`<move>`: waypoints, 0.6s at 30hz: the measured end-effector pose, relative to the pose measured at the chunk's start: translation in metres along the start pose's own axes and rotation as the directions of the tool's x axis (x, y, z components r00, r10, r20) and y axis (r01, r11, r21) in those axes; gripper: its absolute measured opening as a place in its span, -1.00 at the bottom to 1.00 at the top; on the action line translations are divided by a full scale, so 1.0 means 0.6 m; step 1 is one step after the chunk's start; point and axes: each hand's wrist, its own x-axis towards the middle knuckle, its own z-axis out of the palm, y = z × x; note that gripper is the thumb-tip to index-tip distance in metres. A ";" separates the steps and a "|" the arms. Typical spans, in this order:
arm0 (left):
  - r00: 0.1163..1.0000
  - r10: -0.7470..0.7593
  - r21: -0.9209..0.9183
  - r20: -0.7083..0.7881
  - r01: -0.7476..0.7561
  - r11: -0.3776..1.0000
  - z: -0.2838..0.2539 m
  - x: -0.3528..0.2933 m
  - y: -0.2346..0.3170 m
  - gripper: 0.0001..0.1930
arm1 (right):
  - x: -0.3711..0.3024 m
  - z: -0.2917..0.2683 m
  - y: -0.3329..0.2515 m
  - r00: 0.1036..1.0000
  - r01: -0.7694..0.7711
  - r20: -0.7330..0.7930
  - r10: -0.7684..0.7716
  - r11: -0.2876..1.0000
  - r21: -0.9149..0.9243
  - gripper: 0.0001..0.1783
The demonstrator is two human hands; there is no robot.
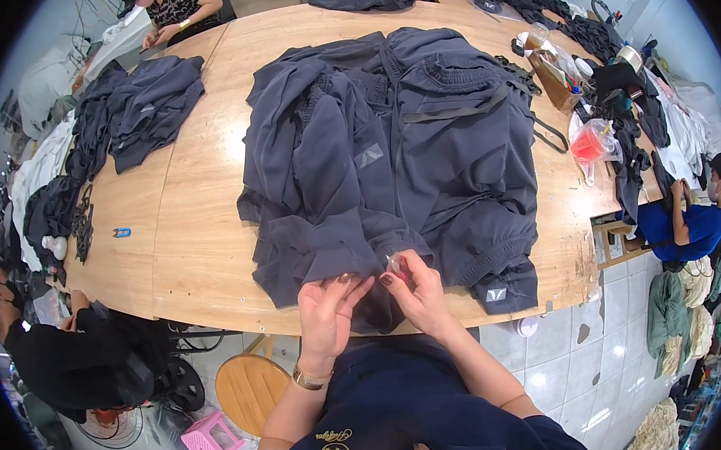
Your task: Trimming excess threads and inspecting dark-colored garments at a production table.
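At the table's near edge, my left hand (330,306) pinches the hem of a dark navy garment (320,249) between thumb and fingers. Close beside it, my right hand (418,294) is closed around a small red thing (403,272), mostly hidden by the fingers; its kind does not show clearly. The garment lies crumpled on a heap with elastic gathers and a small grey patch (369,155). To its right rests a second pile of dark trousers (469,159) with gathered waistbands and a drawcord.
Blue thread snips (121,232) lie on the wooden table (201,211), left of the heap. More dark garments (147,106) are further left. At right stand a plastic cup with red drink (591,144) and a cluttered box. A stool (251,391) is below; co-workers sit around.
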 end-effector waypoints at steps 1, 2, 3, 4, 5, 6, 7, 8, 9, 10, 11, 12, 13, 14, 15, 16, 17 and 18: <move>1.000 0.000 0.006 0.011 0.000 1.000 -0.002 0.000 0.000 -0.80 | 0.001 0.003 -0.001 0.999 0.010 -0.037 -0.008 0.998 0.055 -0.81; 1.000 0.000 0.013 0.021 0.000 1.000 -0.003 0.000 -0.001 -0.80 | 0.003 0.004 -0.006 0.999 0.010 -0.039 -0.008 0.998 0.054 -0.81; 1.000 0.000 0.014 0.022 0.000 1.000 -0.006 0.000 -0.004 -0.80 | 0.007 0.005 -0.016 1.000 -0.023 -0.017 0.024 0.998 0.056 -0.83; 1.000 0.010 0.039 0.017 -0.011 0.999 -0.010 0.000 -0.007 -0.80 | 0.010 0.007 -0.021 0.998 -0.057 0.006 0.057 0.997 0.058 -0.84; 1.000 0.021 0.064 0.012 -0.022 0.998 -0.013 0.000 -0.009 -0.80 | 0.012 0.010 -0.020 0.998 -0.057 0.006 0.056 0.997 0.059 -0.84; 1.000 0.022 0.064 0.012 -0.023 0.998 -0.011 0.000 -0.011 -0.80 | 0.014 0.014 -0.015 0.995 -0.093 0.029 0.091 0.992 0.090 -0.87; 0.998 0.065 0.108 0.004 -0.065 0.992 -0.009 0.001 -0.014 -0.80 | 0.015 0.016 -0.010 0.991 -0.130 0.053 0.125 0.984 0.120 -0.90; 0.994 0.108 0.152 -0.003 -0.106 0.983 -0.008 0.001 -0.016 -0.80 | 0.014 0.017 -0.004 0.991 -0.130 0.053 0.125 0.984 0.120 -0.90; 0.994 0.109 0.152 -0.004 -0.107 0.983 -0.010 0.001 -0.017 -0.80 | 0.013 0.017 0.000 0.991 -0.124 0.057 0.118 0.985 0.118 -0.91; 0.985 0.175 0.246 0.013 -0.173 0.954 -0.014 0.001 -0.020 -0.80 | 0.012 0.016 0.002 0.992 -0.117 0.060 0.111 0.986 0.115 -0.92; 0.971 0.238 0.337 0.036 -0.236 0.911 -0.015 0.001 -0.021 -0.79 | 0.011 0.013 0.000 0.992 -0.117 0.061 0.111 0.986 0.114 -0.92; 0.971 0.237 0.337 0.035 -0.235 0.912 -0.016 -0.001 -0.023 -0.79 | 0.011 0.011 -0.006 0.990 -0.126 0.073 0.121 0.989 0.079 -0.92; 0.951 0.304 0.424 0.057 -0.299 0.855 -0.015 -0.002 -0.025 -0.79 | 0.010 0.009 -0.012 0.988 -0.135 0.085 0.131 0.990 0.042 -0.91; 0.926 0.367 0.505 0.086 -0.358 0.786 -0.014 -0.003 -0.028 -0.79 | 0.010 0.009 -0.019 0.987 -0.137 0.085 0.133 0.990 0.041 -0.91; 0.927 0.365 0.504 0.086 -0.357 0.787 -0.011 -0.004 -0.029 -0.79 | 0.012 0.009 -0.026 0.994 -0.093 0.062 0.092 0.996 0.008 -0.87; 0.916 0.391 0.560 0.088 -0.370 0.741 -0.005 -0.006 -0.029 -0.80 | 0.013 0.009 -0.030 0.998 -0.050 0.041 0.051 0.998 -0.026 -0.83; 0.904 0.417 0.613 0.091 -0.381 0.692 -0.003 -0.008 -0.030 -0.81 | 0.013 0.009 -0.032 0.998 -0.051 0.040 0.052 0.998 -0.027 -0.83; 0.904 0.417 0.612 0.092 -0.381 0.693 -0.004 -0.009 -0.032 -0.81 | 0.013 0.010 -0.033 0.999 -0.019 0.025 0.021 0.998 -0.061 -0.81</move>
